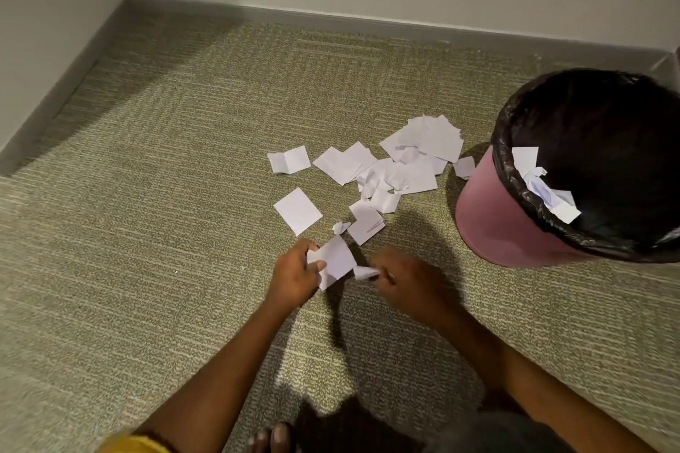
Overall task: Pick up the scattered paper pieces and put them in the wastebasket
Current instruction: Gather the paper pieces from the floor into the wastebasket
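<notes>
Your left grip (296,274) is closed round the near-left edge of a white paper sheet (335,259), thumb across its face, low over the carpet floor (147,232). Straight beyond this grip a flat square piece (298,210) lies on the carpet, and further beyond it a creased piece (289,159) lies with a fold down its middle. Just beyond the held sheet's far corner sits a small crumpled bit (341,227), with a folded piece (366,224) touching it on the right.

Your right grip (406,281) is blurred, but its fingertips pinch a small paper scrap (366,272) just beside the held sheet's right corner; you cannot tell whether scrap and sheet touch. Beyond this grip and a little to its right, the main heap of papers (408,158) lies overlapping, some flat and some crumpled. A single piece (464,166) rests to the heap's right, against the base of the wastebasket (489,228).

The wastebasket stands upright on the carpet, well to the right of your right grip, pink-walled with a black liner (505,143) folded over its rim. A few paper pieces (544,184) hang over the rim's near-left side.
</notes>
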`<state>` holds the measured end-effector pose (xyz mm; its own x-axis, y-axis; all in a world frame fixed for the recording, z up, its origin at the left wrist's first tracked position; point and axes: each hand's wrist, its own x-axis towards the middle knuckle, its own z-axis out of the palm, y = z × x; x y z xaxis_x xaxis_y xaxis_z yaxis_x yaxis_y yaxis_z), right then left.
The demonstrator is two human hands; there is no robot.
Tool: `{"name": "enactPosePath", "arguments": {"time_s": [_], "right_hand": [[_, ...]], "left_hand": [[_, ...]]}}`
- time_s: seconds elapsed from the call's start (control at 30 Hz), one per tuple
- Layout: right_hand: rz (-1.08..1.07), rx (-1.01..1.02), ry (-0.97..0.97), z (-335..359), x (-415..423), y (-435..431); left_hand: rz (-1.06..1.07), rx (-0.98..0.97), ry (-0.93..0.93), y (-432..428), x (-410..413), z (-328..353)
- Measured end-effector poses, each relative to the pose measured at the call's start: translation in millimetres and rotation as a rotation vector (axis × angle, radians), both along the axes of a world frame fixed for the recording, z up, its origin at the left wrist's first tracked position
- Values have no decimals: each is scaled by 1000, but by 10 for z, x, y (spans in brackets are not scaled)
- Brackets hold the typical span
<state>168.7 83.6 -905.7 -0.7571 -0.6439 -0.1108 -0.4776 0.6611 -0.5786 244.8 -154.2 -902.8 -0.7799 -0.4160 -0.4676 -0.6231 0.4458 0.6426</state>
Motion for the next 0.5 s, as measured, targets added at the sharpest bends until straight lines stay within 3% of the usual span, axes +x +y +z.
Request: {"name": "enactPosePath", "arguments": {"time_s": [0.07,0.17,0.27,0.33,0.5], "right_hand": [[-195,-77,-185,77,28,7],[-464,-356,-510,337,44,-29],[-641,-570,-698,720,24,-78],[-704,-660,-716,966,4,-87],[-715,-804,-552,1589,-71,10]], "left_hand": [[150,164,35,81,1,104],[358,507,129,270,-53,345],[429,747,208,468,-188,641],[402,846,265,568,-295,825],[259,952,434,810,-516,1389]]}}
